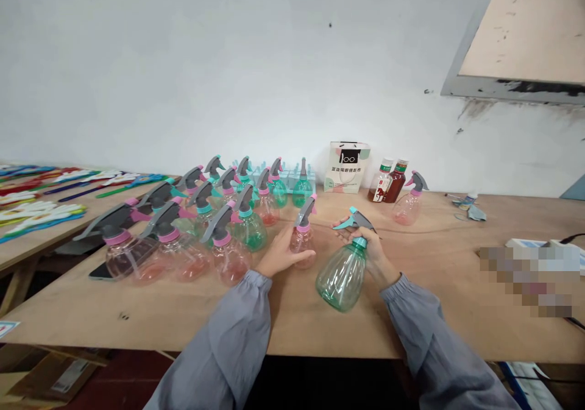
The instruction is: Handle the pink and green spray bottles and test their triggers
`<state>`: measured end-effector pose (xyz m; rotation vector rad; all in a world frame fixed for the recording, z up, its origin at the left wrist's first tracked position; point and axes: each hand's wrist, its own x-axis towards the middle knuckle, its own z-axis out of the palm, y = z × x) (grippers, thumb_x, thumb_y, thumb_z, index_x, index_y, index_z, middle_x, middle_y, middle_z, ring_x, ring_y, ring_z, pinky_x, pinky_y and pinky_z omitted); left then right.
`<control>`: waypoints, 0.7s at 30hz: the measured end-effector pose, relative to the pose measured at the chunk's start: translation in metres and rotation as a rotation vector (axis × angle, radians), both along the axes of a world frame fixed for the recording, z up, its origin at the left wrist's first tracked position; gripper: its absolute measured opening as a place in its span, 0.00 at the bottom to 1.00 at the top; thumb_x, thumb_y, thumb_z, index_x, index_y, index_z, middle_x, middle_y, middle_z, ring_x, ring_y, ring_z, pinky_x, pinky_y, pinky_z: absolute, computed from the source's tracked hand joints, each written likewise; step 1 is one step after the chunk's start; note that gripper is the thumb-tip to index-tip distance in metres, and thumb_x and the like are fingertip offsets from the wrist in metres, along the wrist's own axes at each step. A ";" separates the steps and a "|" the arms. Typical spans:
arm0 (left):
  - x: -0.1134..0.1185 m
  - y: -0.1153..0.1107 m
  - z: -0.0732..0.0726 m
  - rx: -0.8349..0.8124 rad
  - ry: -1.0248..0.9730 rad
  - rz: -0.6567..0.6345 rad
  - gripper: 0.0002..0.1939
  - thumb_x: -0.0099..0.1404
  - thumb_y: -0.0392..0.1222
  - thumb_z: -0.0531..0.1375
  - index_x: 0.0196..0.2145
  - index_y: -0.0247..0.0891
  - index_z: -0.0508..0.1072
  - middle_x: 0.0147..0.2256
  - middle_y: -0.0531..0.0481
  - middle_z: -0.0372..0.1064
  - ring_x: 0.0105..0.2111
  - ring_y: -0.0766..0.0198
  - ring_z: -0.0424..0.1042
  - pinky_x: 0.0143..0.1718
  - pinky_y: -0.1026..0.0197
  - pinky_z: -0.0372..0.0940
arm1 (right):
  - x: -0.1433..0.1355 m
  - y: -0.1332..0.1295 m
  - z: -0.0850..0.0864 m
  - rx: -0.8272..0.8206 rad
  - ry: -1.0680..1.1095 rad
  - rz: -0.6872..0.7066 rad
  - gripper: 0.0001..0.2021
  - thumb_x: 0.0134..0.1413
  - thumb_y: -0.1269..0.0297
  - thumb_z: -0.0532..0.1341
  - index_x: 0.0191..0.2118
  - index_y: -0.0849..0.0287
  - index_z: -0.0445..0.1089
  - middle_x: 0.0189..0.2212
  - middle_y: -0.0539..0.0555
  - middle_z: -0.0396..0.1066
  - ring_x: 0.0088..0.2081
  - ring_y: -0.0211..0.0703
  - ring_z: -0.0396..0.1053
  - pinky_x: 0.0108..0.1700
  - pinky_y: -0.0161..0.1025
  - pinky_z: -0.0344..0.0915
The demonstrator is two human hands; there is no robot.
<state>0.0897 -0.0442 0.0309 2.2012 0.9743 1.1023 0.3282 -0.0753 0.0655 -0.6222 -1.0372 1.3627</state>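
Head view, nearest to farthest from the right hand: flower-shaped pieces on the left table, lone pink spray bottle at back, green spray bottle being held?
1. Green spray bottle: in the right hand.
2. Pink spray bottle: ahead, to the right, near the red-brown bottles.
3. Flower-shaped pieces: far left, on the left table.

A pale wooden table (439, 264) carries clustered pink and green spray bottles (233, 264) at left. Farther back stand a paper bag (345, 181), two capped bottles (395, 183) and a lone pink sprayer (406, 208).
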 end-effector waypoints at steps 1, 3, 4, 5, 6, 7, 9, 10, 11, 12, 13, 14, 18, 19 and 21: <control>0.000 0.000 0.000 0.002 -0.004 0.000 0.42 0.58 0.53 0.69 0.65 0.40 0.59 0.62 0.39 0.63 0.64 0.45 0.62 0.65 0.42 0.56 | 0.000 -0.002 0.001 0.011 0.000 0.000 0.14 0.31 0.69 0.59 0.31 0.54 0.74 0.29 0.51 0.78 0.38 0.51 0.76 0.43 0.46 0.72; 0.000 0.000 0.000 0.006 -0.014 -0.001 0.42 0.58 0.53 0.69 0.65 0.41 0.59 0.63 0.39 0.63 0.64 0.45 0.61 0.66 0.42 0.56 | 0.000 -0.004 0.002 0.030 -0.012 -0.013 0.12 0.32 0.69 0.59 0.30 0.54 0.73 0.27 0.52 0.77 0.38 0.51 0.76 0.44 0.47 0.72; 0.000 0.000 0.000 0.009 -0.017 -0.003 0.41 0.58 0.53 0.68 0.64 0.40 0.60 0.62 0.39 0.63 0.64 0.45 0.61 0.66 0.42 0.56 | 0.000 -0.004 0.002 0.039 -0.025 -0.020 0.11 0.32 0.68 0.59 0.28 0.55 0.72 0.25 0.52 0.75 0.36 0.51 0.76 0.43 0.47 0.72; 0.000 0.000 -0.001 0.011 -0.018 -0.004 0.40 0.58 0.54 0.68 0.64 0.40 0.60 0.62 0.39 0.64 0.64 0.45 0.62 0.66 0.42 0.56 | 0.000 -0.005 0.002 0.047 -0.042 -0.027 0.09 0.31 0.68 0.59 0.26 0.55 0.71 0.23 0.52 0.74 0.34 0.50 0.75 0.41 0.46 0.71; 0.000 0.000 -0.001 0.015 -0.015 -0.003 0.40 0.58 0.54 0.68 0.63 0.40 0.61 0.61 0.38 0.64 0.64 0.45 0.62 0.66 0.42 0.56 | -0.001 -0.006 0.002 0.057 -0.058 -0.033 0.08 0.31 0.68 0.59 0.25 0.55 0.71 0.21 0.51 0.72 0.32 0.49 0.74 0.40 0.44 0.71; 0.000 0.000 -0.001 0.021 -0.011 -0.001 0.39 0.58 0.54 0.68 0.63 0.40 0.61 0.61 0.39 0.65 0.64 0.45 0.62 0.66 0.42 0.56 | -0.002 -0.006 0.002 0.066 -0.070 -0.033 0.07 0.30 0.68 0.59 0.24 0.56 0.71 0.21 0.51 0.72 0.31 0.48 0.74 0.38 0.43 0.71; 0.000 0.001 -0.001 0.036 0.002 0.004 0.39 0.59 0.55 0.68 0.63 0.41 0.62 0.60 0.39 0.66 0.64 0.45 0.63 0.66 0.42 0.56 | -0.005 -0.009 0.005 0.074 -0.078 -0.017 0.09 0.30 0.68 0.59 0.25 0.55 0.72 0.23 0.51 0.73 0.32 0.47 0.74 0.37 0.42 0.70; -0.001 0.001 -0.001 0.040 0.010 0.005 0.39 0.59 0.55 0.68 0.63 0.41 0.62 0.60 0.39 0.66 0.63 0.45 0.63 0.65 0.42 0.56 | -0.006 -0.010 0.006 0.074 -0.071 -0.011 0.11 0.29 0.68 0.59 0.27 0.55 0.74 0.24 0.51 0.75 0.33 0.48 0.74 0.38 0.43 0.71; -0.001 0.001 -0.001 0.042 0.017 0.005 0.39 0.59 0.55 0.68 0.63 0.41 0.61 0.60 0.39 0.66 0.63 0.44 0.63 0.65 0.41 0.57 | -0.008 -0.011 0.008 0.073 -0.060 -0.012 0.13 0.30 0.68 0.59 0.29 0.54 0.75 0.26 0.51 0.76 0.35 0.49 0.74 0.39 0.43 0.71; -0.001 0.001 -0.001 0.043 0.023 0.003 0.39 0.59 0.55 0.67 0.63 0.41 0.61 0.60 0.39 0.66 0.63 0.44 0.63 0.65 0.41 0.57 | -0.009 -0.012 0.009 0.069 -0.047 -0.019 0.15 0.30 0.69 0.60 0.31 0.53 0.76 0.28 0.50 0.77 0.36 0.49 0.75 0.40 0.44 0.71; -0.001 0.001 -0.001 0.043 0.025 0.001 0.39 0.60 0.55 0.67 0.64 0.41 0.60 0.60 0.38 0.65 0.63 0.45 0.64 0.65 0.41 0.57 | -0.010 -0.013 0.009 0.064 -0.037 -0.028 0.15 0.30 0.69 0.60 0.31 0.52 0.76 0.28 0.50 0.77 0.36 0.49 0.75 0.40 0.44 0.71; -0.001 0.001 -0.001 0.045 0.025 0.000 0.39 0.60 0.55 0.67 0.64 0.40 0.60 0.60 0.38 0.65 0.62 0.45 0.64 0.64 0.41 0.58 | -0.010 -0.013 0.010 0.061 -0.036 -0.038 0.14 0.30 0.68 0.59 0.30 0.52 0.76 0.26 0.50 0.77 0.34 0.48 0.74 0.40 0.43 0.70; 0.000 0.002 -0.002 0.074 0.017 0.012 0.37 0.60 0.55 0.67 0.62 0.40 0.62 0.58 0.38 0.68 0.61 0.45 0.65 0.64 0.41 0.58 | -0.009 -0.012 0.008 0.076 -0.160 -0.005 0.08 0.29 0.68 0.58 0.21 0.55 0.73 0.19 0.51 0.71 0.25 0.44 0.68 0.33 0.41 0.67; 0.000 0.003 -0.003 0.079 0.018 0.014 0.36 0.60 0.55 0.67 0.61 0.40 0.63 0.57 0.39 0.68 0.60 0.45 0.66 0.64 0.41 0.58 | -0.009 -0.012 0.008 0.081 -0.180 0.010 0.08 0.29 0.68 0.58 0.21 0.55 0.73 0.19 0.51 0.71 0.25 0.44 0.67 0.33 0.42 0.67; 0.000 0.003 -0.003 0.081 0.022 0.012 0.35 0.60 0.55 0.67 0.60 0.40 0.64 0.56 0.38 0.69 0.60 0.45 0.67 0.63 0.41 0.59 | -0.010 -0.013 0.007 0.081 -0.165 0.034 0.11 0.29 0.68 0.58 0.25 0.56 0.75 0.22 0.52 0.74 0.28 0.46 0.69 0.36 0.42 0.67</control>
